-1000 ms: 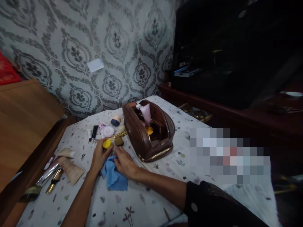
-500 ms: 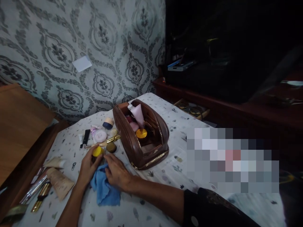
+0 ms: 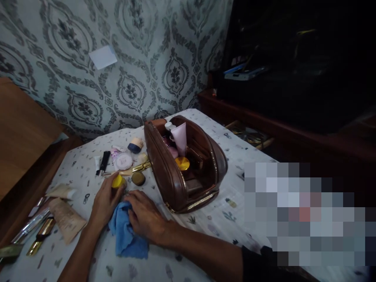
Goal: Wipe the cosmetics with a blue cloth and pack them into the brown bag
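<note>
My left hand [image 3: 105,201] is closed around a small jar with a yellow lid [image 3: 117,181], holding it on the flower-print tablecloth [image 3: 205,219]. My right hand [image 3: 144,215] grips a blue cloth [image 3: 126,233] and presses it against the side of the jar. The cloth trails toward me on the table. Just right of my hands stands an open brown toiletry bag [image 3: 176,172] with a pink tube [image 3: 179,138] and a gold-lidded jar [image 3: 182,163] inside.
Behind the jar lie a round white compact [image 3: 124,161], a black tube [image 3: 103,163], a gold lipstick [image 3: 141,167], a dark round pot [image 3: 138,178] and a blue-based jar [image 3: 135,145]. Beige tubes [image 3: 68,219] and gold sticks [image 3: 41,235] lie left. A wooden cabinet [image 3: 23,129] stands left, dark furniture right.
My hands keep working the cloth against the jar, with small shifts of the fingers. The view has swung slightly; the bag and other items have not moved.
</note>
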### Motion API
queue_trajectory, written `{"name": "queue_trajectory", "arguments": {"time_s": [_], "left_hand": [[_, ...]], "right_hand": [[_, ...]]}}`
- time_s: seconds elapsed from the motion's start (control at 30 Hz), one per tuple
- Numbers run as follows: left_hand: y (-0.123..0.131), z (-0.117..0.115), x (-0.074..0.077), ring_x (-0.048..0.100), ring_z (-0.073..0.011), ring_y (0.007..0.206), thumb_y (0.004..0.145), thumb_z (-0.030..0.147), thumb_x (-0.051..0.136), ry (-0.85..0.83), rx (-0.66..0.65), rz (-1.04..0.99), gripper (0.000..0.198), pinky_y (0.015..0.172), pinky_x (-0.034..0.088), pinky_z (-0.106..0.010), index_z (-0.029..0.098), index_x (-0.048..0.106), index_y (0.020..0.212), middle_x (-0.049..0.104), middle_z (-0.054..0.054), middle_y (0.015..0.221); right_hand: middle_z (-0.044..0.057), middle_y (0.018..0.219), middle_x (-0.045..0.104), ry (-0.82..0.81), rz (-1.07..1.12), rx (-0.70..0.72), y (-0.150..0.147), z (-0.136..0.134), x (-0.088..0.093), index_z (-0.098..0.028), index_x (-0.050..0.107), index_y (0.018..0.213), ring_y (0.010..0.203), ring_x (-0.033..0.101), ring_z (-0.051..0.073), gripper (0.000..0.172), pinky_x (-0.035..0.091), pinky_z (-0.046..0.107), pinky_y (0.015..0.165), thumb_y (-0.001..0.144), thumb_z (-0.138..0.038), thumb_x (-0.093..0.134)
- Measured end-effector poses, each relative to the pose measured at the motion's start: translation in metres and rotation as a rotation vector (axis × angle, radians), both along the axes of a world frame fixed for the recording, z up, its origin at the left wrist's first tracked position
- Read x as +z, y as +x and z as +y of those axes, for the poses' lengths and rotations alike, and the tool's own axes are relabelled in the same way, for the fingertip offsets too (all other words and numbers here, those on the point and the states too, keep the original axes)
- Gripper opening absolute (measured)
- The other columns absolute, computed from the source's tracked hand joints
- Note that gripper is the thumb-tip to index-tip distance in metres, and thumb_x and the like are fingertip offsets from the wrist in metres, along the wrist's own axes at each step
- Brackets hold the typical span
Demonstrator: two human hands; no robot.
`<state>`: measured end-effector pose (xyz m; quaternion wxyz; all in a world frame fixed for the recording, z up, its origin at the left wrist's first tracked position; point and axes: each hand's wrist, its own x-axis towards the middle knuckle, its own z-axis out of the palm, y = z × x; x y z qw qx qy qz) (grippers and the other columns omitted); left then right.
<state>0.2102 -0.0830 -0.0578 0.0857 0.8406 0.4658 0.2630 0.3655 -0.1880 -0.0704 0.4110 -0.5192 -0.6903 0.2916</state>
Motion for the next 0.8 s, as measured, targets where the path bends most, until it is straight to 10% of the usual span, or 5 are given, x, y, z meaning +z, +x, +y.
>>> {"name": "queue_trajectory", "arguments": {"time_s": [0.8], "left_hand": [[0.003,-0.0032,-0.0054,0.057,-0.0284,0.12,0.094,0.046,0.048,0.011,-0.032,-0.021,0.056,0.101,0.049,-0.044,0.021,0.042,0.143,0.056,-0.012,0.131]], "right_hand": [[0.014,0.12,0.061,0.05,0.124,-0.018,-0.0005,0.002,-0.0107,-0.013,0.064,0.112,0.116,0.055,0.022,0.031,0.046,0.036,0.106,0.084,-0.008,0.051]]}}
